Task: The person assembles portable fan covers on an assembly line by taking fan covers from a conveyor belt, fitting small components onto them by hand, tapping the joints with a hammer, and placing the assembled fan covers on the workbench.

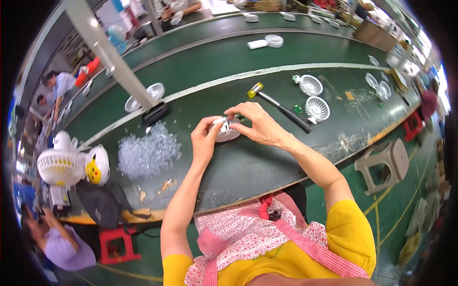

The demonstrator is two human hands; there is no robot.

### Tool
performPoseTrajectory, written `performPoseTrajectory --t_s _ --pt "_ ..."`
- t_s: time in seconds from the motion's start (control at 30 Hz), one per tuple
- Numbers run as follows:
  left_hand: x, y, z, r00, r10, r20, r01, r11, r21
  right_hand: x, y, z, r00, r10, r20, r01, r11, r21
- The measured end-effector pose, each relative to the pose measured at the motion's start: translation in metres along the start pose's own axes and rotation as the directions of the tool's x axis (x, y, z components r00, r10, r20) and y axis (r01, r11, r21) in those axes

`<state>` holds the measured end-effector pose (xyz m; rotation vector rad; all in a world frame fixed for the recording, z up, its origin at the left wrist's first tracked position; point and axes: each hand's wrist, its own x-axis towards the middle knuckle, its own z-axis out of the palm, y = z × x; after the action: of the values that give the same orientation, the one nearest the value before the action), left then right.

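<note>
My left hand [205, 139] and my right hand [261, 125] meet over the dark green worktable [253, 167]. Between them they grip a round white ribbed fan housing [230, 133], thumbs and fingertips pressed on its upper side. Fingers hide much of the part, so its fine details cannot be made out. A bit of green shows at its edge, by the right fingers. Just beyond my right hand lies a hammer [281, 107] with a yellow head and a black handle. To the left of my left hand spreads a heap of small clear plastic pieces [148, 150].
Two white ribbed housings with green boards [311, 86] lie right of the hammer; more [378, 86] are further right. A metal post [117, 59] rises at left, near a white desk fan [62, 164]. A green conveyor [214, 55] crosses behind. A stool [384, 164] stands right.
</note>
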<state>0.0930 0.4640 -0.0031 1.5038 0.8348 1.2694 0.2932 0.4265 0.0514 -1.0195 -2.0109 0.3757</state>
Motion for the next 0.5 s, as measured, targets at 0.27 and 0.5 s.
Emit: performPoseTrajectory --t_s 0.27,0.5 --pt "-0.004 -0.008 -0.008 0.995 -0.081 0.063 0.095 0.960 -0.263 0.001 0.010 0.027 0.994 0.002 -0.108 -0.005 1.000 -0.026" --pt "-0.005 -0.004 0.000 0.994 -0.024 0.104 0.046 0.976 -0.211 -0.006 0.020 0.026 0.968 -0.131 -0.214 0.116 0.990 -0.080"
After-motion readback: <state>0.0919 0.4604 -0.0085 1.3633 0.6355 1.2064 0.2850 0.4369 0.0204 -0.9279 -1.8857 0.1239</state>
